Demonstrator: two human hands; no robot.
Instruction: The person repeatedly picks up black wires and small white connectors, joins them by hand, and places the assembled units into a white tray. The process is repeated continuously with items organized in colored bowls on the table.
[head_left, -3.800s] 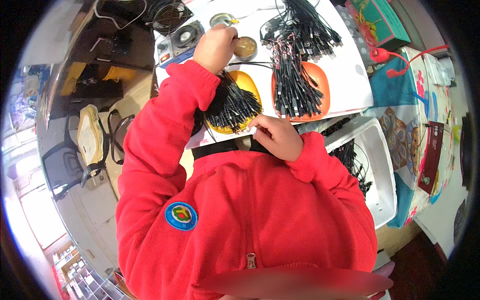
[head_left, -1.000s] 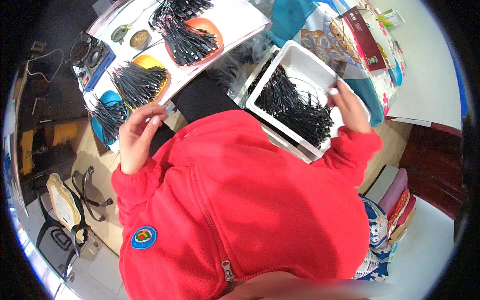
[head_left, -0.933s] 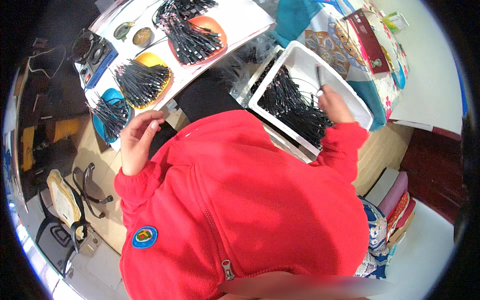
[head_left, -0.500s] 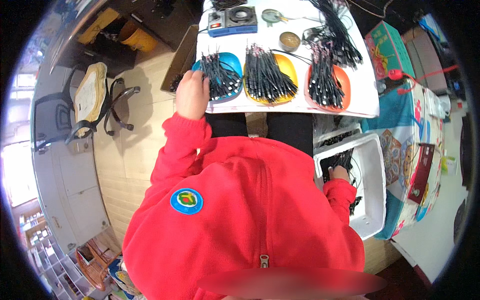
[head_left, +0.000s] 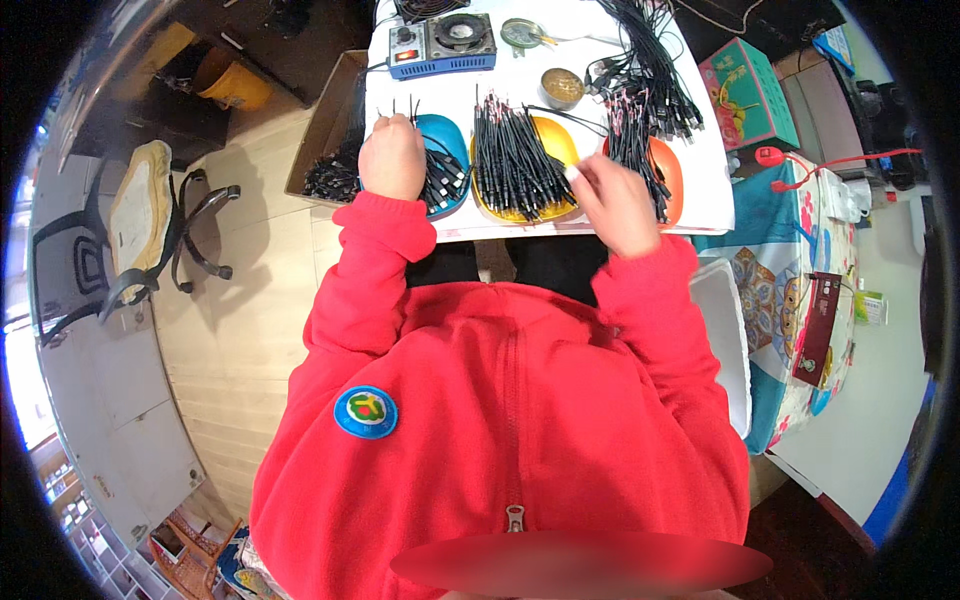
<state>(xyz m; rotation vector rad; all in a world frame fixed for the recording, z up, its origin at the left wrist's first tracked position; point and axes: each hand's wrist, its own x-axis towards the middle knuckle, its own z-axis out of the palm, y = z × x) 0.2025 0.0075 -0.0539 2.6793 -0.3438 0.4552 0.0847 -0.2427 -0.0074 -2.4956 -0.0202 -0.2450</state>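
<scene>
My left hand (head_left: 392,160) is closed around black cables at the left side of the blue tray (head_left: 440,125), their thin ends sticking up past the fingers. More black cables (head_left: 443,180) with pale metal plugs lie in that tray beside the hand. Over the gap between the yellow tray (head_left: 558,135) and the orange tray (head_left: 668,165), my right hand (head_left: 620,205) has its fingers apart, with its leftmost fingertip close to the cable bundle (head_left: 515,160) in the yellow tray. Another cable bundle (head_left: 632,145) rests in the orange tray, partly hidden by this hand.
Behind the trays stand a blue heating device (head_left: 443,48), a small round tin (head_left: 562,88) and a heap of long black cables (head_left: 655,75). An open cardboard box (head_left: 325,130) with cables is at the left. A white foam box (head_left: 722,340) sits by my right side.
My right hand has come up out of the white foam box to the trays. My left hand has closed lower among the cables of the blue tray. The view has shifted slightly.
</scene>
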